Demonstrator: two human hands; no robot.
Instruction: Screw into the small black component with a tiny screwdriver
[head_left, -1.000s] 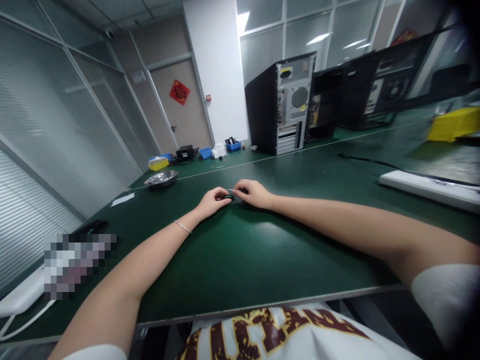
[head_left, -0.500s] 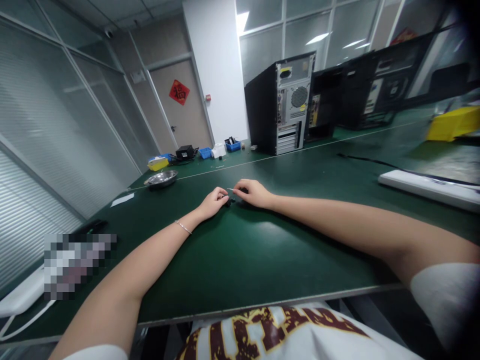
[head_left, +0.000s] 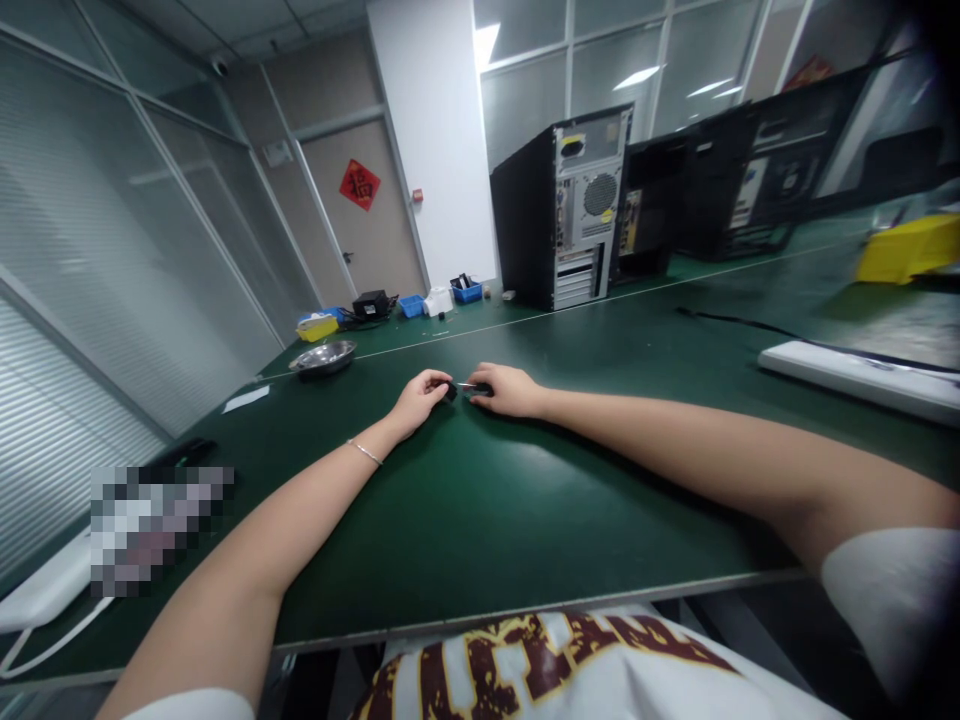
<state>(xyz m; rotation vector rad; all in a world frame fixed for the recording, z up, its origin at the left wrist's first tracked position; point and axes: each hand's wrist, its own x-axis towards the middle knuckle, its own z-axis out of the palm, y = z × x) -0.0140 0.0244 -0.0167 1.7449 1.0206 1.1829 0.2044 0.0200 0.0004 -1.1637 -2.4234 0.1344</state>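
Near the middle of the green table [head_left: 517, 540], my left hand [head_left: 421, 400] is closed on a small black object [head_left: 451, 391] at its fingertips. My right hand [head_left: 504, 390] is wrapped round a slim tool [head_left: 471, 387] with a dark part in the palm and a thin metal tip. That tip points left at the black object, close to it; whether they touch is too small to tell. Both hands rest low over the tabletop, a short gap apart. What exactly the black object is cannot be made out.
A metal bowl [head_left: 324, 358] and a white paper [head_left: 246, 399] lie at left. Small blue trays [head_left: 466, 291] stand at the back beside a computer tower [head_left: 559, 215]. A white power strip [head_left: 855, 380] and a yellow box [head_left: 907, 248] are at right.
My left hand has shifted slightly left and up, and the black object in it shows more clearly. The tool in my right hand has turned, with its tip now lower.
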